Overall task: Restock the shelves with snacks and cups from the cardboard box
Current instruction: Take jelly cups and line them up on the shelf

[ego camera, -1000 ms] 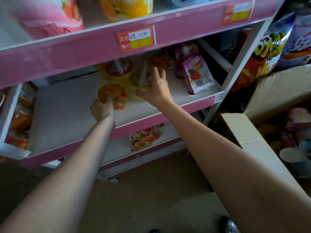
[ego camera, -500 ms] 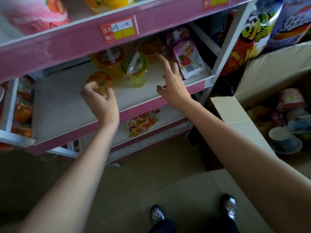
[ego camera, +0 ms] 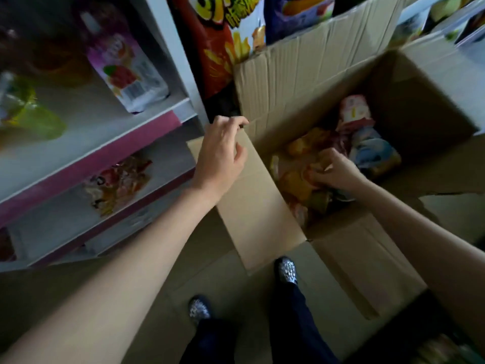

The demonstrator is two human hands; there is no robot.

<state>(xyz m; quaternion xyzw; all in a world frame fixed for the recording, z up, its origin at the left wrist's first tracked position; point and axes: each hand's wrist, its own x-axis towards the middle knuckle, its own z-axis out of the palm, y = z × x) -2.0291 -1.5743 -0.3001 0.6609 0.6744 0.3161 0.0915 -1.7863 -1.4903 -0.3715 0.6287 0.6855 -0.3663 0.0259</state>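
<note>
Lighting is dim overall; the brightest areas are the upper box (ego camera: 309, 72) flaps, and deep shadow fills the lower corners. Motion blur softens the shelves (ego camera: 99, 143) and packets. Wide-angle distortion bends lines near the edges.

Both bare arms reach forward, the left hand (ego camera: 223, 151) hovering palm down with fingers loosely spread, the right hand (ego camera: 334, 170) lower, fingers curled and pinching at something orange beneath it.
</note>
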